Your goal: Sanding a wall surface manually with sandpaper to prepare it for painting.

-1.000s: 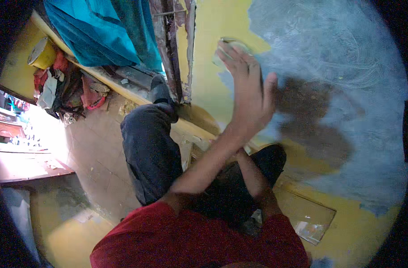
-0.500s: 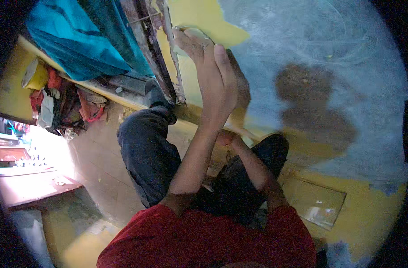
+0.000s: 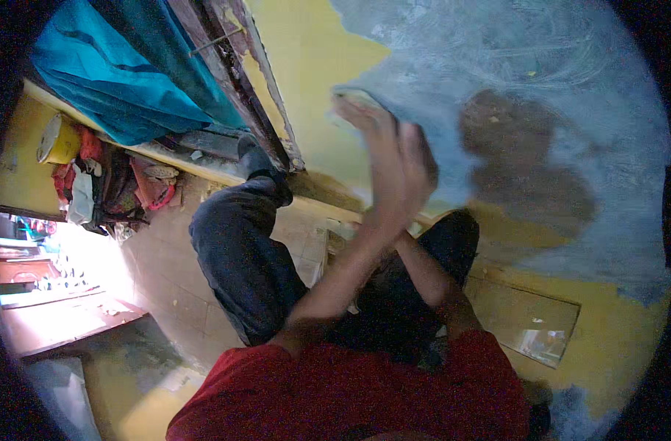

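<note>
Reaching hand: your left hand (image 3: 398, 173) is up at the yellow-and-grey-blue painted wall (image 3: 453, 62), palm side toward it.
Left fingers: blurred, seemingly held close together over the piece, with the thumb standing off to the right; pinching or flat pressing, you cannot tell.
Pale piece: a thin, pale, curved-edged flat piece (image 3: 363, 95) lies under your fingertips, apparently against the wall near the border of yellow and grey-blue; most of it is covered.
Weight: probably light, judging by its thin edge.
Stiffness: the rim seems to keep its shape, so likely fairly stiff; the material is unclear, so allow for brittleness.
Slip: a smooth face could slide under fingertips alone; spread pressure across the middle.
Best hold: fingers flat over its back, thumb braced at the near edge.
Right hand: hidden behind your left forearm, so you cannot tell its fingers' state; only your bare right forearm (image 3: 428, 273) shows clearly.
Wall edge: the dark, chipped wooden frame (image 3: 229, 70) stands left of the piece, well apart.
</note>
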